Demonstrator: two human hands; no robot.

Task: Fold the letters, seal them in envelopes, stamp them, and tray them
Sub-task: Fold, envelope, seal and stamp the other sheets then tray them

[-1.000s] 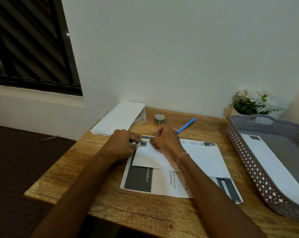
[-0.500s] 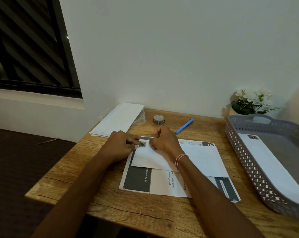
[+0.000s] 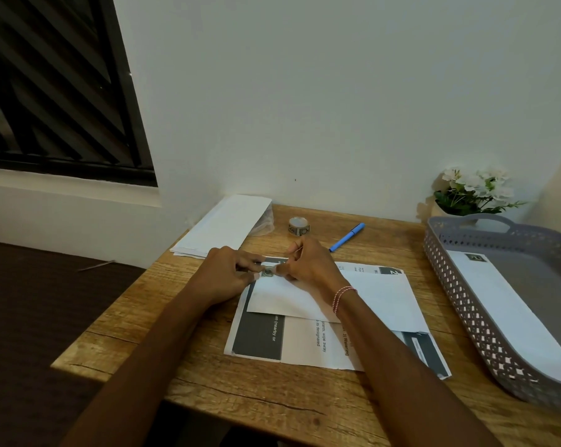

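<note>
A white envelope (image 3: 363,295) lies across printed letter sheets (image 3: 308,343) in the middle of the wooden table. A small dark stamp (image 3: 267,272) sits at the envelope's upper left corner. My left hand (image 3: 230,272) presses its fingertips on the stamp from the left. My right hand (image 3: 308,266) pinches at the stamp's right edge, with a red-and-white thread on the wrist. At the right stands a grey perforated tray (image 3: 459,285) holding one stamped envelope (image 3: 511,311).
A stack of blank envelopes (image 3: 224,224) lies at the table's back left. A roll of stamps (image 3: 298,226) and a blue pen (image 3: 346,237) lie behind my hands. A pot of white flowers (image 3: 472,191) stands in the back right corner.
Both hands have stayed at the envelope's corner, fingers shifting slightly on the stamp. The envelope and sheets have not moved.
</note>
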